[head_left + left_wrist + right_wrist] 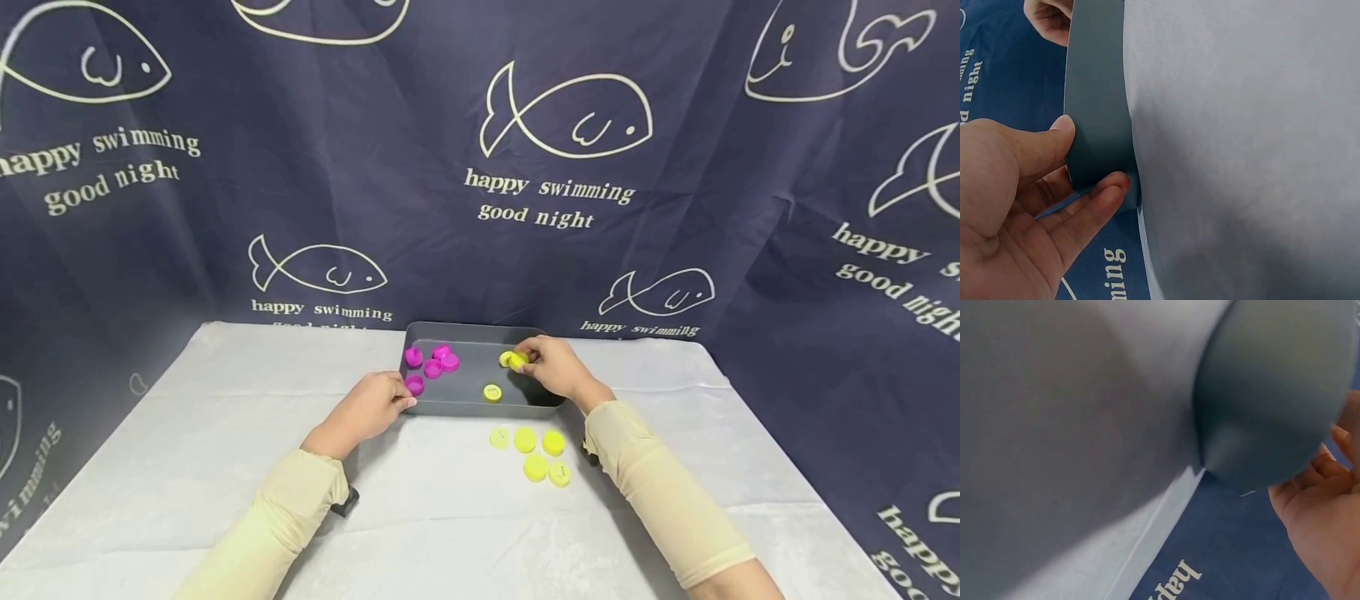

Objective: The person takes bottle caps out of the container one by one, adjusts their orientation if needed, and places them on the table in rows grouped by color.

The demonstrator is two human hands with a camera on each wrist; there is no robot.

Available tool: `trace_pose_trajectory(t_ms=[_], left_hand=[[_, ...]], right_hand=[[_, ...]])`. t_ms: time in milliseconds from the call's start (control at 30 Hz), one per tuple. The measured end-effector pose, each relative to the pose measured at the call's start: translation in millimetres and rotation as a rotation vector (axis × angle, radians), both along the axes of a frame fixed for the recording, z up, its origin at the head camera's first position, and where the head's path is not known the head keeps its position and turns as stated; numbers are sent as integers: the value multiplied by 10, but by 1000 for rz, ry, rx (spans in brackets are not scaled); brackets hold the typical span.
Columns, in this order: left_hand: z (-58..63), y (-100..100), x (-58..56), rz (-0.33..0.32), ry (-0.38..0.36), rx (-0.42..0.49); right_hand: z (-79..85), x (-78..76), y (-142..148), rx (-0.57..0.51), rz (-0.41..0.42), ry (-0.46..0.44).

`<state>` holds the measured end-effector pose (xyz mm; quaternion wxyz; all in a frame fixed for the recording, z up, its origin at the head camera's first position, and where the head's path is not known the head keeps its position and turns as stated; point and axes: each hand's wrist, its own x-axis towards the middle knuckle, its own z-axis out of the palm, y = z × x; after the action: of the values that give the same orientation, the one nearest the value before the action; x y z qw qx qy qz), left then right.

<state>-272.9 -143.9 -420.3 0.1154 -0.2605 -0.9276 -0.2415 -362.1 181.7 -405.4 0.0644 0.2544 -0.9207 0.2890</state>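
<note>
A dark grey rectangular tray (465,408) lies on the table. My left hand (375,402) grips its near left corner; in the left wrist view the thumb rests at the rim and the fingers wrap round the corner (1100,150). Over the tray's right part, my right hand (551,365) pinches a yellow bottle cap (518,361). Another yellow cap (505,358) sits just beside it, and a third yellow cap (492,392) lies nearer the front wall. Several magenta caps (433,368) are grouped at the tray's left. In the right wrist view, the tray wall (1266,406) hides my fingertips.
Several yellow caps (536,467) lie on the white tablecloth (435,517) in front of the tray, between my forearms. A dark blue curtain (420,167) with fish drawings hangs right behind the table and at both sides.
</note>
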Motion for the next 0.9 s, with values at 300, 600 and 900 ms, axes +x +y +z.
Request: trace_pose_trajectory(t_ms=[300, 600, 900], left_hand=[[-26, -6, 1, 7, 5, 5], [-2, 4, 15, -4, 17, 21], [-8, -7, 20, -7, 24, 19]], right_hand=[[93, 254, 24, -125, 14, 18], [180, 667, 28, -240, 31, -5], [222, 1052, 21, -134, 142, 21]])
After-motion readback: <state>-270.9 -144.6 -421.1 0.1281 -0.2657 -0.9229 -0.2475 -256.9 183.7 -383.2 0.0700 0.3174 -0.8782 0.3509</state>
